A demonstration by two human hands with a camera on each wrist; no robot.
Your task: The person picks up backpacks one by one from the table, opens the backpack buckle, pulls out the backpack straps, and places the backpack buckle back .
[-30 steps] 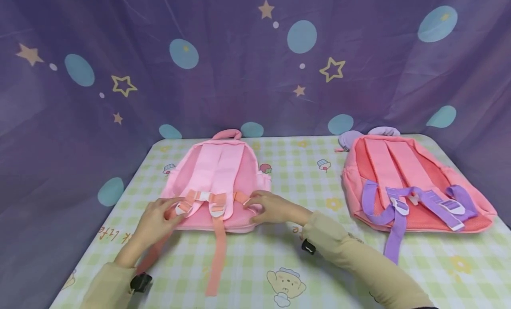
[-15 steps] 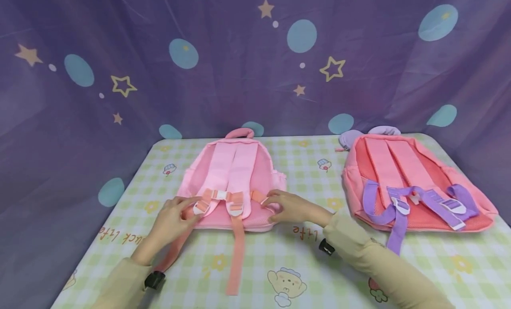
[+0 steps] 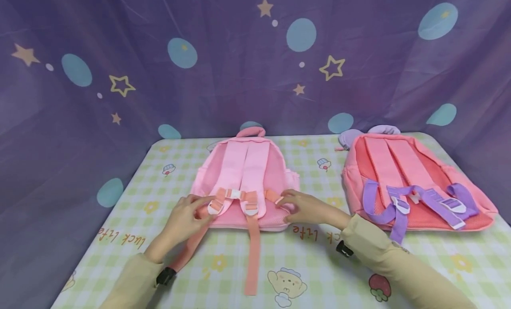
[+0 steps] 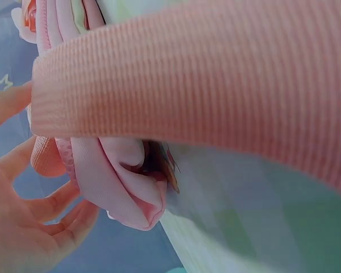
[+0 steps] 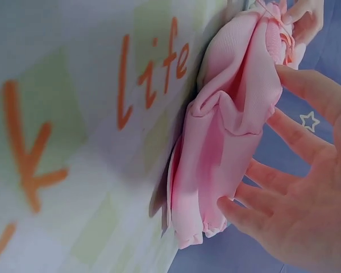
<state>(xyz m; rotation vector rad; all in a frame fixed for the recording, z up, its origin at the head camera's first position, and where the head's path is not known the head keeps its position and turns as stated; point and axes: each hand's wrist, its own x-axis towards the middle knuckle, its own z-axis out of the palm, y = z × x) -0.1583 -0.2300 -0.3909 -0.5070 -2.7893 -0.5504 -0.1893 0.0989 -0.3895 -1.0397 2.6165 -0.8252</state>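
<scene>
A light pink backpack (image 3: 275, 167) lies on the table with its shoulder straps upward and its loop handle at the far end. Orange webbing and white buckles cross its lower part. My left hand (image 3: 185, 220) holds its lower left corner, thumb and fingers spread around it beside a white buckle. At the lower right corner my right hand (image 3: 309, 208) grips the bag near a short orange strap. In the right wrist view, the right hand's fingers (image 5: 261, 199) lie along the pink side. A wide orange strap (image 4: 187, 85) hides part of the bag in the left wrist view.
A coral backpack (image 3: 435, 184) with purple webbing lies on the right of the table. The table has a green checked cloth (image 3: 319, 278) with printed figures. A purple curtain (image 3: 247, 100) with stars hangs behind.
The light pink backpack has slid to the right across the cloth, with both hands moving along on its lower corners. The coral backpack stays in place.
</scene>
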